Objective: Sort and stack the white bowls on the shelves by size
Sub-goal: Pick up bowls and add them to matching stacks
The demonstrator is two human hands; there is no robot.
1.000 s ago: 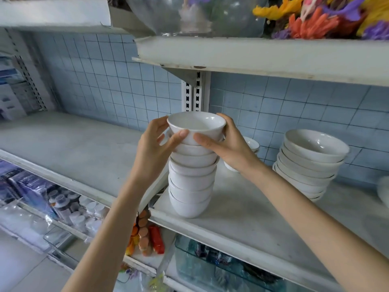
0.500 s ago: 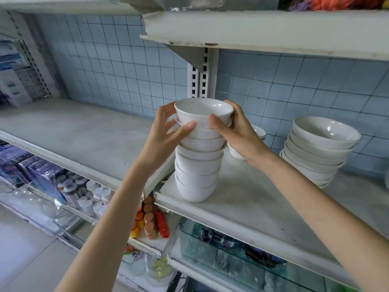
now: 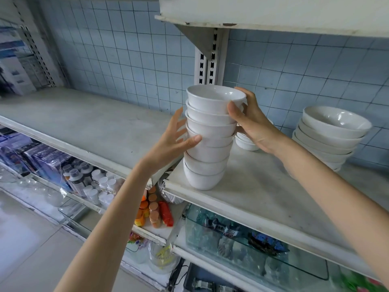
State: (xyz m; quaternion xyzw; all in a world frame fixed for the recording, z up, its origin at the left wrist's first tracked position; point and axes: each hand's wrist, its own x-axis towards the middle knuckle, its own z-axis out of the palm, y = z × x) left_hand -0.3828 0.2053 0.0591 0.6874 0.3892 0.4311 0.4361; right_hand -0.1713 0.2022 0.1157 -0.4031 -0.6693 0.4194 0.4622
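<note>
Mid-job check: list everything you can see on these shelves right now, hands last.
tall bowl stack: about seven, white, shelf's front edge
wide bowl stack: several, white, far right of shelf
small bowls: at least two, white, partly hidden behind right hand
shelf: one, whitish, under all bowls
bottles: many, white caps, below shelf, left
jars: few, orange lids, below shelf
left hand: one, open, thumb touching tall stack's side
right hand: one, gripping top bowl of tall stack

Bare forearms (image 3: pixel 117 207); left hand (image 3: pixel 168 142), right hand (image 3: pixel 253 126) bare
</note>
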